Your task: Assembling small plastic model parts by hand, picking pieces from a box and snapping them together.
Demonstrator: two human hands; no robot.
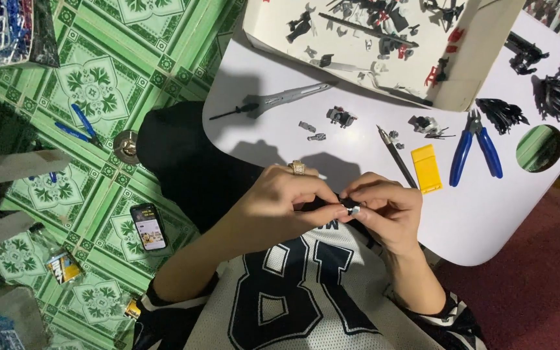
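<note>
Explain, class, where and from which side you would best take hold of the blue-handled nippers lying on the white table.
Grip the nippers by the two blue handles, coming from the near edge of the table. They lie flat with the handles splayed toward the person and the small metal jaws pointing away, toward the box. The handles are the longest, widest part, probably padded, and nothing covers them; the yellow block lies beside them, apart.

1. White bench (487,214): blue-handled nippers (476,150), yellow block (426,168), dark pen knife (396,155), grey toy sword (273,102), small grey parts (341,116), open cardboard box (474,71).
2. Green tiled floor (98,84): phone (148,226), blue pliers (78,128).
</note>
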